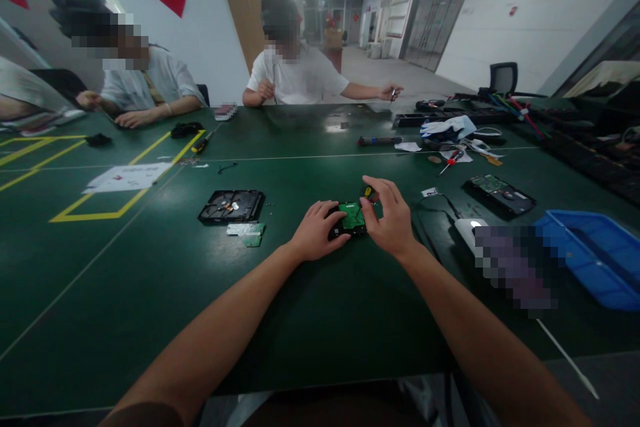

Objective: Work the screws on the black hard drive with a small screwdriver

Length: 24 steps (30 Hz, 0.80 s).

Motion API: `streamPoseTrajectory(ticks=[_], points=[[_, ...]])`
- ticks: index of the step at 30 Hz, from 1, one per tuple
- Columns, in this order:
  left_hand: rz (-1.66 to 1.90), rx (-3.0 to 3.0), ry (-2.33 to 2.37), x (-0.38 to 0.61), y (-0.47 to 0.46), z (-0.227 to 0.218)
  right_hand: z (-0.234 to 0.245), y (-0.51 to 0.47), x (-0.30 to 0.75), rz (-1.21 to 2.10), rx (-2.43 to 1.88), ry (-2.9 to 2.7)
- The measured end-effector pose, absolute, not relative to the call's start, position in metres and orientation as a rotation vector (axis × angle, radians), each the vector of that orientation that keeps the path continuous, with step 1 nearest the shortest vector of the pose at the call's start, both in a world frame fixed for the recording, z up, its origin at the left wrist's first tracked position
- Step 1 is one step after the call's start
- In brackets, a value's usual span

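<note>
My left hand [317, 230] grips the left side of a hard drive [353, 215], which lies on the table with its green circuit board facing up. Between the fingertips of my right hand [393, 220] is a screwdriver with a yellow and black handle [369, 192], held upright over the drive's right part. Whether its tip touches a screw is hidden. Left of my hands lies another hard drive [233, 205], with a loose circuit board [247, 233] just in front of it and tiny screws [271, 205] beside it.
On the right are a third hard drive [500, 195], a blue plastic tray [560, 217] and a black cable [425, 227]. Farther back lie a red screwdriver [453, 159], a dark cylindrical tool [380, 141] and a white cloth [449, 127]. Co-workers sit across the green table [125, 320].
</note>
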<state>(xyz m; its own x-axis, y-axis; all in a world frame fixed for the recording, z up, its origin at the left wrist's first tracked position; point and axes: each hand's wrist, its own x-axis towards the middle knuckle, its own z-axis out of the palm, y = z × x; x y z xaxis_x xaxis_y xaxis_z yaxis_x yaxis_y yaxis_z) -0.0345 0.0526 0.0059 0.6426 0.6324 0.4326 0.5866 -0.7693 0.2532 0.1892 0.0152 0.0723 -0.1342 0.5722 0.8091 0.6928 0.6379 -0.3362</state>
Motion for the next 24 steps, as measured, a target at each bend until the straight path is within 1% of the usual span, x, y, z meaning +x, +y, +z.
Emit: streamPoseTrajectory(ticks=[24], points=[[0.791, 2.74, 1.024, -0.0336, 0.0544, 0.0021, 0.0714, 0.014, 0.1895, -0.145, -1.044, -1.797]])
